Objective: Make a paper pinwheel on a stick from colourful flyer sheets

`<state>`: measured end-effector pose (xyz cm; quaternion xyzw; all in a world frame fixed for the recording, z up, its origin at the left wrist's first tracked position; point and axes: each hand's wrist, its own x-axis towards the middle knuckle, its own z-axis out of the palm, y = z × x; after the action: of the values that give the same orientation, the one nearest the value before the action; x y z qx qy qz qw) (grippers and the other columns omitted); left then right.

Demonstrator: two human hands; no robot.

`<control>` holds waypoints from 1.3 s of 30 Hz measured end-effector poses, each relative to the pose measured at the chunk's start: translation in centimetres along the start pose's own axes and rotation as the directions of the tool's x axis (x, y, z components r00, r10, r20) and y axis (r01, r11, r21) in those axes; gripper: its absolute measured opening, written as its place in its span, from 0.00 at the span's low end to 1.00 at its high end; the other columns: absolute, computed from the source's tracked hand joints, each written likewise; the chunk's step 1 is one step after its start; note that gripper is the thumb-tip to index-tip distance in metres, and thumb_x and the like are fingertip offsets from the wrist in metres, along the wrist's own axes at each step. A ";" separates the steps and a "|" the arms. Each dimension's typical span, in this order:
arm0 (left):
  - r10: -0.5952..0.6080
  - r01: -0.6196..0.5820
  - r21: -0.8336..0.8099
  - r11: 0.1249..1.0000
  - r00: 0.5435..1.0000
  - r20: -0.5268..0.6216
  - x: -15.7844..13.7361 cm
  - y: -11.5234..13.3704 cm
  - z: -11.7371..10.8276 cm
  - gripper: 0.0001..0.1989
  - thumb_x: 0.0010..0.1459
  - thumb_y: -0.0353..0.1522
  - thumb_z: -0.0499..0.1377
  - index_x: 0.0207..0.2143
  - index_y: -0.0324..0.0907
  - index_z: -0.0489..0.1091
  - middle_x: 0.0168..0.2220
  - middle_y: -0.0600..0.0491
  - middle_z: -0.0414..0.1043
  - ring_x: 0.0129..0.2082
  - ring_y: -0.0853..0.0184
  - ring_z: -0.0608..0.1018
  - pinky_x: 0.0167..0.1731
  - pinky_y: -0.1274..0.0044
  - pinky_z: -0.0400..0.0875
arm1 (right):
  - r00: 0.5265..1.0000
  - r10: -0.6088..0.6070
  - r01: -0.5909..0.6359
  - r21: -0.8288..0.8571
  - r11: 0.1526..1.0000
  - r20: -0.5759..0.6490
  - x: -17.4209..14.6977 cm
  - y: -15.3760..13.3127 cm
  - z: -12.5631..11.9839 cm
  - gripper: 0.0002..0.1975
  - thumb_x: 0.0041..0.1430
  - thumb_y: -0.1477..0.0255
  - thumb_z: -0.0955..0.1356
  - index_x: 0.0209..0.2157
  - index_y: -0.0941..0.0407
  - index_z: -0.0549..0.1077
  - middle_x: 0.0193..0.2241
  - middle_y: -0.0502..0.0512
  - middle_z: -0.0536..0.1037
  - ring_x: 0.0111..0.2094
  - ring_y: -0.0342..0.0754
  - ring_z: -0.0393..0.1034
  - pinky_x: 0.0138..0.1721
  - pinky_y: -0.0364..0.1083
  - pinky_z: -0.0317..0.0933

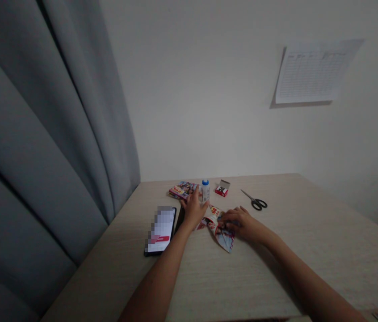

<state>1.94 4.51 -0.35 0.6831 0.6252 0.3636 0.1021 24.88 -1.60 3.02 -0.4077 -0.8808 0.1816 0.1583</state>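
A folded piece of printed, colourful paper [224, 237], shaped like a bow with a pinched middle, lies on the table. My right hand [241, 222] has its curled fingers on the paper's right side and grips it. To the left, my left hand [194, 211] is open, thumb and fingers spread, beside a small white glue bottle [205, 192] with a blue cap. The bottle stands upright just beyond the thumb; whether they touch I cannot tell. Behind the left fingers lies a colourful printed booklet [182, 189], partly hidden.
A phone [161, 232] with a lit screen lies left of my left forearm. Toward the back are a small red box [222, 189] with its lid up and black-handled scissors [256, 203]. A grey curtain [75, 112] hangs along the table's left side; the wall rises behind.
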 end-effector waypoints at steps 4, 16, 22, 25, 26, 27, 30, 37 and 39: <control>0.010 -0.010 -0.004 1.000 1.000 -0.007 0.1 0.0 0.1 0.41 0.59 0.34 0.61 0.71 0.46 0.46 0.62 0.40 0.67 0.67 0.50 0.61 0.65 0.46 0.37 | 1.000 0.014 -0.014 0.025 1.000 -0.002 0.0 0.2 0.1 0.14 0.66 0.67 0.64 0.49 0.44 0.78 0.49 0.53 0.80 0.53 0.56 0.68 0.64 0.67 0.42; -0.002 0.002 -0.066 0.998 1.000 0.002 0.6 -0.2 0.0 0.43 0.57 0.32 0.63 0.71 0.45 0.46 0.56 0.42 0.73 0.61 0.52 0.69 0.65 0.47 0.37 | 0.999 -0.008 0.010 0.044 0.999 -0.042 0.2 0.2 0.1 0.14 0.64 0.70 0.64 0.46 0.48 0.79 0.43 0.52 0.83 0.47 0.52 0.73 0.61 0.57 0.53; 0.026 -0.024 -0.067 0.997 0.999 0.030 0.4 0.0 0.1 0.42 0.59 0.32 0.61 0.71 0.46 0.45 0.59 0.42 0.70 0.65 0.54 0.64 0.67 0.50 0.32 | 0.996 -0.019 0.023 0.049 0.999 -0.091 0.2 0.4 0.3 0.14 0.66 0.68 0.63 0.45 0.51 0.80 0.43 0.55 0.83 0.45 0.53 0.74 0.53 0.53 0.62; 0.037 -0.036 -0.047 0.998 0.999 0.013 0.4 -0.3 0.2 0.42 0.60 0.34 0.61 0.71 0.46 0.44 0.56 0.44 0.73 0.62 0.55 0.68 0.67 0.51 0.32 | 0.994 -0.017 0.024 0.063 0.998 -0.107 0.2 0.7 0.2 0.15 0.66 0.68 0.63 0.46 0.51 0.80 0.43 0.55 0.83 0.46 0.53 0.74 0.54 0.53 0.62; 0.045 -0.045 -0.042 0.998 0.999 0.007 0.4 -0.3 0.2 0.41 0.60 0.34 0.61 0.71 0.46 0.44 0.56 0.44 0.73 0.62 0.55 0.68 0.67 0.51 0.33 | 0.993 -0.018 0.026 0.069 0.997 -0.113 0.2 0.8 0.2 0.15 0.66 0.68 0.63 0.46 0.51 0.80 0.44 0.56 0.83 0.46 0.53 0.74 0.55 0.54 0.62; 0.054 -0.054 -0.039 0.998 0.999 0.001 0.4 -0.4 0.1 0.41 0.60 0.35 0.61 0.71 0.47 0.45 0.56 0.44 0.73 0.62 0.55 0.68 0.67 0.51 0.33 | 0.993 -0.020 0.029 0.077 0.997 -0.119 0.2 0.8 0.1 0.15 0.66 0.68 0.62 0.46 0.52 0.80 0.45 0.56 0.83 0.47 0.54 0.74 0.55 0.54 0.62; 0.080 -0.081 -0.048 0.996 0.997 -0.024 0.4 -0.3 0.0 0.41 0.60 0.34 0.61 0.71 0.48 0.46 0.55 0.45 0.73 0.61 0.55 0.69 0.67 0.51 0.36 | 0.988 -0.025 0.039 0.096 0.995 -0.151 0.3 1.1 -0.1 0.16 0.67 0.69 0.62 0.46 0.54 0.79 0.45 0.58 0.82 0.48 0.53 0.74 0.55 0.54 0.62; 0.135 -0.145 -0.123 0.982 0.987 -0.089 -0.1 1.1 -0.4 0.45 0.57 0.34 0.65 0.71 0.51 0.45 0.51 0.49 0.75 0.57 0.57 0.73 0.65 0.53 0.45 | 0.959 -0.026 0.050 0.077 0.996 -0.282 0.2 1.4 -0.2 0.18 0.67 0.72 0.61 0.54 0.52 0.75 0.52 0.61 0.75 0.54 0.54 0.69 0.58 0.55 0.62; 0.165 -0.173 -0.160 0.972 0.984 -0.066 -0.4 1.6 -0.4 0.48 0.55 0.35 0.68 0.71 0.50 0.44 0.48 0.50 0.77 0.55 0.59 0.74 0.64 0.56 0.48 | 0.947 -0.037 0.059 0.061 0.996 -0.320 0.1 1.5 -0.1 0.20 0.67 0.73 0.61 0.57 0.50 0.72 0.56 0.60 0.72 0.58 0.54 0.65 0.61 0.56 0.59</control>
<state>2.94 3.75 0.74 0.7132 0.5349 0.4394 0.1105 25.84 -0.58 2.45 -0.4044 -0.8464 0.1402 0.3168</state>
